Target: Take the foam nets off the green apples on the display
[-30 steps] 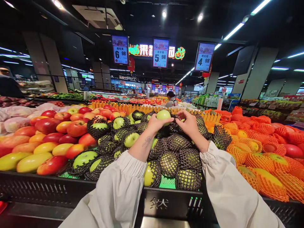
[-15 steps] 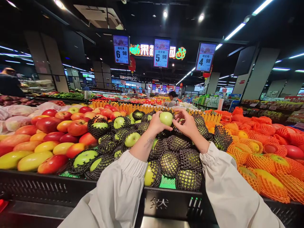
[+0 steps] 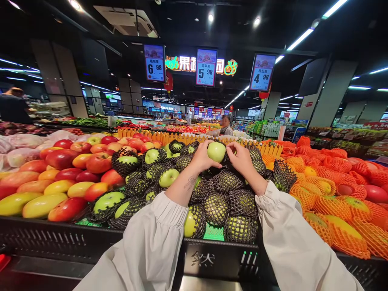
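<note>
A bare green apple sits in my left hand, whose fingers wrap its left side with the thumb below. Just to the right of the apple is my right hand, its thumb and fingertips drawn together; whatever they may pinch is too small to make out. Under both hands lies a heap of green apples, many in black foam nets, such as the netted apple near the front. An uncovered green apple shows to the left of my left forearm.
Red and yellow apples fill the left side. Fruit in orange foam nets lies at the right. A black crate edge runs along the front. A low yellow fence stands behind the apples, with a person beyond it.
The green apple and my left hand have shifted slightly right. My right hand's spread fingers have drawn together beside the apple. The person in the background has turned and moved a little right.
</note>
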The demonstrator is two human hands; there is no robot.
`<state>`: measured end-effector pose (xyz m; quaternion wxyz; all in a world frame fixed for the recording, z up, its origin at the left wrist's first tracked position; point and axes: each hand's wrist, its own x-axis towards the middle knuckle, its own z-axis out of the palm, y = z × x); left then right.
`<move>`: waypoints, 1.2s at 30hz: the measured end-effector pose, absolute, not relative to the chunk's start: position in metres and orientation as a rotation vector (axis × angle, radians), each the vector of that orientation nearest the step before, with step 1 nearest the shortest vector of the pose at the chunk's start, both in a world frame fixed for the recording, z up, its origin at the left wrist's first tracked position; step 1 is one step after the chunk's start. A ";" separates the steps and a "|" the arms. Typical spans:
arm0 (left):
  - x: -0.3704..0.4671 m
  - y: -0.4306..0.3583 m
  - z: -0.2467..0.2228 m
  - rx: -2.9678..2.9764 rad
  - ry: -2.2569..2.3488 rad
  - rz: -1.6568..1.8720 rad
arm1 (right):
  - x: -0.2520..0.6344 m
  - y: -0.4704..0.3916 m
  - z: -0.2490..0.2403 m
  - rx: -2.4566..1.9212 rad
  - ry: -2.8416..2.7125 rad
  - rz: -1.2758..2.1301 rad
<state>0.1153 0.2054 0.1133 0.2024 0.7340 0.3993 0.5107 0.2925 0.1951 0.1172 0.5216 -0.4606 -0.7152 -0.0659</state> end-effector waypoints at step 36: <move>0.123 0.203 0.118 1.510 0.807 1.677 | 0.289 0.190 0.116 -0.975 -1.913 -0.283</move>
